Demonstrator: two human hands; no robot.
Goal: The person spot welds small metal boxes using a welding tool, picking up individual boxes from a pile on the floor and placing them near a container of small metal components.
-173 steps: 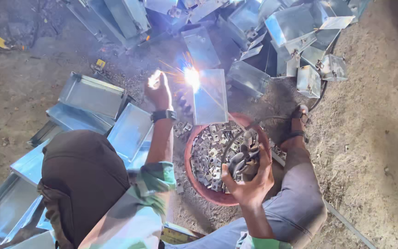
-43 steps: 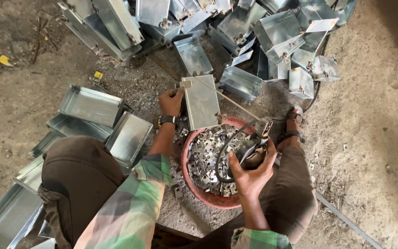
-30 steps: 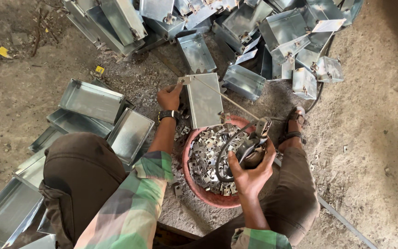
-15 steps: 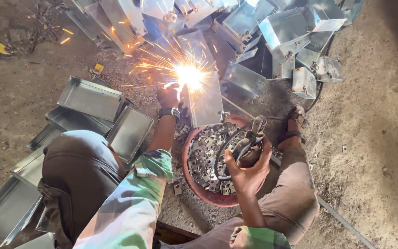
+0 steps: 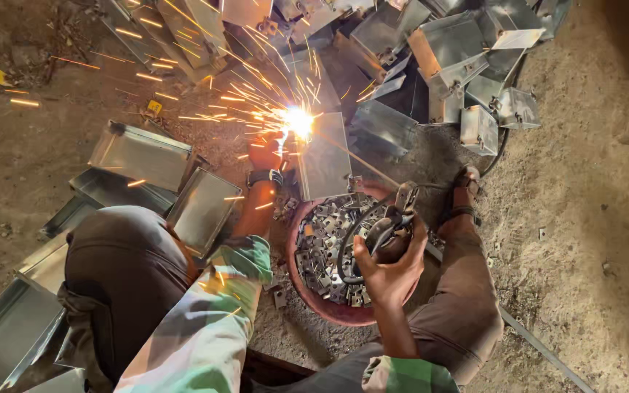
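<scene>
metal sheet, grey and shiny, is what the left hand (image 5: 265,151) presses on: it rests at the left edge of a flat metal box (image 5: 323,164), so the piece stays steady while a bright arc (image 5: 298,120) burns at its upper left corner. how far its fingers close i cannot tell, because the glare hides them. the right hand (image 5: 391,262) is closed around a welding electrode holder (image 5: 394,222), and a thin rod (image 5: 362,159) runs from it up to the arc, long enough to keep this hand away from the sparks (image 5: 212,80). between the knees sits a red basin (image 5: 329,309) full of small metal brackets (image 5: 325,255), near for easy reach. more boxes (image 5: 140,154) lie on the dirt floor (image 5: 606,182) to the left, and others are piled beyond.
</scene>
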